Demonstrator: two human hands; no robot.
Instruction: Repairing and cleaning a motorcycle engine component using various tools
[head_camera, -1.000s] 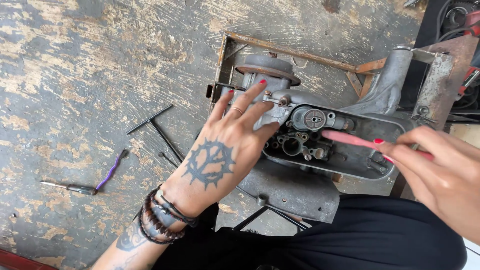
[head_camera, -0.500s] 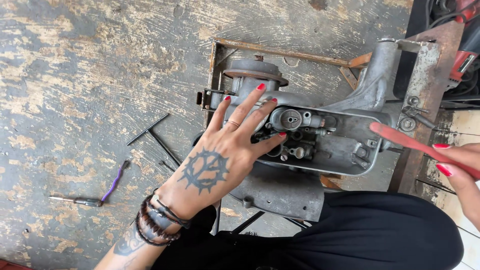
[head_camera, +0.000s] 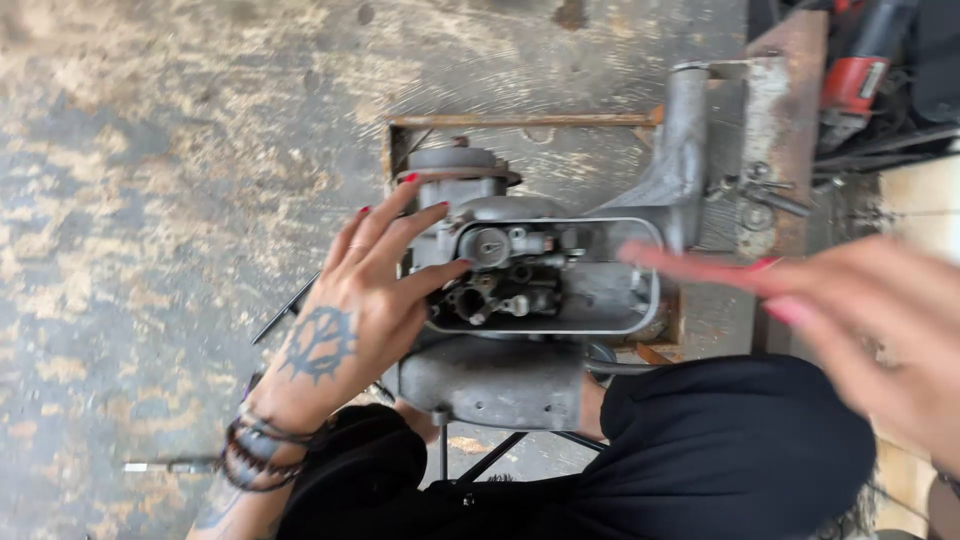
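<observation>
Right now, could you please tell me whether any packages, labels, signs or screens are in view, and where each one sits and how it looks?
Label: a small pale rectangular patch on the red power tool, top right, lying among dark cables; blurred.
No packages, signs or screens show.
The left hand rests on the grey metal engine; the right hand is blurred beside it and holds nothing that shows.

floor (head_camera: 150, 150): worn grey concrete, patchy tan stains | light: soft daylight | red power tool (head_camera: 855, 75) top right
</observation>
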